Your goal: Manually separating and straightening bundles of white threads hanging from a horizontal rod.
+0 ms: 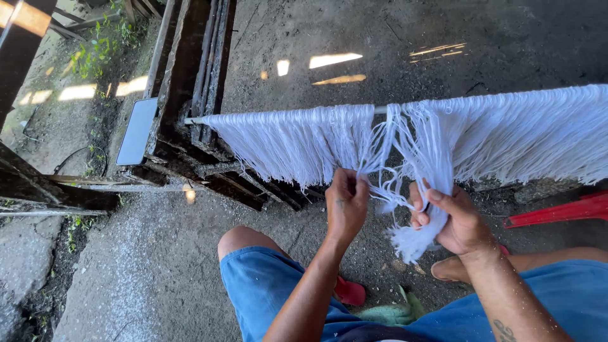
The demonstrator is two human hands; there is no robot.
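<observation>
Nearest are the person's knees in blue shorts (266, 285), with a red sandal (349, 292) and a green scrap (389, 312) on the concrete floor (145, 266) between them. Just above, both hands are raised to a curtain of white threads (297, 142). The left hand (346, 204) is closed, fingers curled and pinching a thin bunch of strands (375, 152) at its upper tip; that bunch runs up and slightly right to the rod. The right hand (451, 218) is closed in a fist around a thicker tuft (436, 158), which enters the fist from above and comes out below it as a frayed end (410, 244) pointing down and left. The two hands sit close together, apart but joined by a few loose crossing strands; the left is a little higher, and both are about equally near the gap in the threads. The threads lie above and beyond the hands, hanging down toward the person from a pale rod (380, 110) whose long axis runs left to right, rising slightly to the right. The rod's left end rests on a dark wooden frame (190, 82), with a flat grey panel (137, 130) leaning just left of it. To the right, near the floor, a red plastic edge (557, 212) shows. Farther off, sun patches lie on bare concrete.
</observation>
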